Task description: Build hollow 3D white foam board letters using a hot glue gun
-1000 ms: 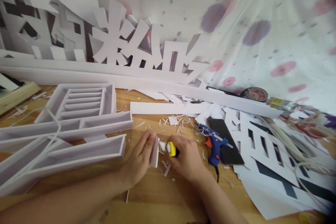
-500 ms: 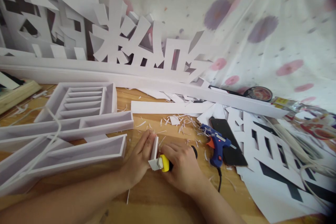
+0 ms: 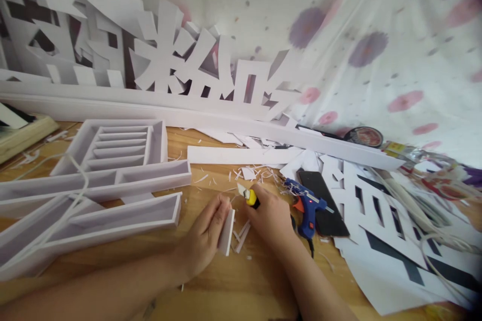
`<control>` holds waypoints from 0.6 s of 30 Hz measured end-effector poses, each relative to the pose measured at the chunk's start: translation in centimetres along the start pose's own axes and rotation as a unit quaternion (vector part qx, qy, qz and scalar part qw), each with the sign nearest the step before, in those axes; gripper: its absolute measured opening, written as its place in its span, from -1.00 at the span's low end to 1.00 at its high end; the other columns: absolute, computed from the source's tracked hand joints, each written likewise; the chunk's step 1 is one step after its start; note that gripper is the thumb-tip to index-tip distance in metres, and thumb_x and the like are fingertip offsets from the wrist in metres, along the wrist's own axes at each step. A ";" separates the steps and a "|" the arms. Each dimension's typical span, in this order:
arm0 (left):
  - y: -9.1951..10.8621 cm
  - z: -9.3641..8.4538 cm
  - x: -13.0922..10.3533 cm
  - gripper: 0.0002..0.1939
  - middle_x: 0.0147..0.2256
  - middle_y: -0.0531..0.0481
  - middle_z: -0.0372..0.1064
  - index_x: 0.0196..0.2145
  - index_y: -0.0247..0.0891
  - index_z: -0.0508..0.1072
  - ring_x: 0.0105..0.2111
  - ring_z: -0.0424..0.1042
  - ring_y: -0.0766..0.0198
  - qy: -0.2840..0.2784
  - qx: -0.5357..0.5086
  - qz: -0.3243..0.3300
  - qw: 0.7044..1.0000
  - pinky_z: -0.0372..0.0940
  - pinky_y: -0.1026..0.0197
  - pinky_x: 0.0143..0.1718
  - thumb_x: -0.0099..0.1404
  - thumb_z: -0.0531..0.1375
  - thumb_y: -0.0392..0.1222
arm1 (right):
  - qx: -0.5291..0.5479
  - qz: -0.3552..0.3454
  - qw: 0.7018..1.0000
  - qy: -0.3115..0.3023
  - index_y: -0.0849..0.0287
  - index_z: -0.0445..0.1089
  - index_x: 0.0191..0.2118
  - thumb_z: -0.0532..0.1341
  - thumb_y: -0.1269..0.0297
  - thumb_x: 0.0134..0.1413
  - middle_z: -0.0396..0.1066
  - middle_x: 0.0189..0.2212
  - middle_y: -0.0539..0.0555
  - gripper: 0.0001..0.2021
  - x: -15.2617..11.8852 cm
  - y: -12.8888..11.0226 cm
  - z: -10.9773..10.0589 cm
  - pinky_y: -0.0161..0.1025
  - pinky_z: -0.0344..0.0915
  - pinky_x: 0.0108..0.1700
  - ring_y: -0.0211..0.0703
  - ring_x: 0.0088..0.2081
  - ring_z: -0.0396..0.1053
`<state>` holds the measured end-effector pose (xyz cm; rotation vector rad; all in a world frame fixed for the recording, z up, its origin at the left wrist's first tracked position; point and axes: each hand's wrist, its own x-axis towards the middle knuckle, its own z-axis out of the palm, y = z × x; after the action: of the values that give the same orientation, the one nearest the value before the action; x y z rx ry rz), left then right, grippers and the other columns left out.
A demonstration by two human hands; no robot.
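While my left hand (image 3: 205,228) pinches a white board piece (image 3: 226,234) upright at the near middle of the worktop (image 3: 222,296), my right hand (image 3: 271,213) has its fingers wrapped round a yellow-headed cutter (image 3: 251,197), pale tip apart from the piece, just right and a bit farther. For clean strokes I'd grip the piece firmly, keep left fingers back from its exposed edge, and draw lightly rather than force it. I'd also stay off the loose offcuts (image 3: 243,237) just right and the blue glue gun (image 3: 309,213) farther right.
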<state>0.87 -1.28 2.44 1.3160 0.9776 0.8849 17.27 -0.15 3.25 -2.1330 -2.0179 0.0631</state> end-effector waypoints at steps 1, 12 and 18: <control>0.1 -0.1 0.1 -0.66 -0.52 0.10 0.14 -0.40 -0.17 0.23 -0.50 0.22 0.31 0.006 0.012 0.009 1.000 0.23 0.30 -0.46 0.38 -0.09 0.09 | -0.009 0.013 1.000 0.000 0.12 0.32 -0.38 0.15 0.32 0.01 0.43 -0.47 0.03 -0.96 0.2 0.1 0.2 -0.30 -0.09 -0.46 -0.15 -0.45 0.34; 0.3 -1.1 0.2 -0.76 -0.28 -0.01 0.28 -0.12 -0.18 0.30 -0.22 0.30 0.23 0.011 0.044 0.130 0.991 0.21 0.21 -0.12 0.40 -0.10 -0.13 | 0.074 -0.040 0.992 0.092 0.18 0.44 -0.20 0.18 0.19 0.09 0.38 -0.23 0.19 -0.78 0.3 0.9 1.4 -0.05 0.23 -0.07 0.03 -0.14 0.31; 0.9 -1.4 0.0 -0.79 -0.31 -0.01 0.24 -0.20 -0.19 0.26 -0.29 0.27 0.26 0.029 0.067 0.223 0.972 0.21 0.21 -0.20 0.41 -0.14 -0.21 | 0.437 -0.104 0.887 -0.102 0.15 0.37 -0.13 0.03 -0.06 0.19 0.36 -0.37 0.05 -0.61 -1.5 -1.7 -1.2 -0.25 0.31 -0.34 -0.19 -0.36 0.34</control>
<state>-0.39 -0.70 3.36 1.6698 0.8084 1.2192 15.71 -1.75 4.60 -1.3614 -1.7783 0.9911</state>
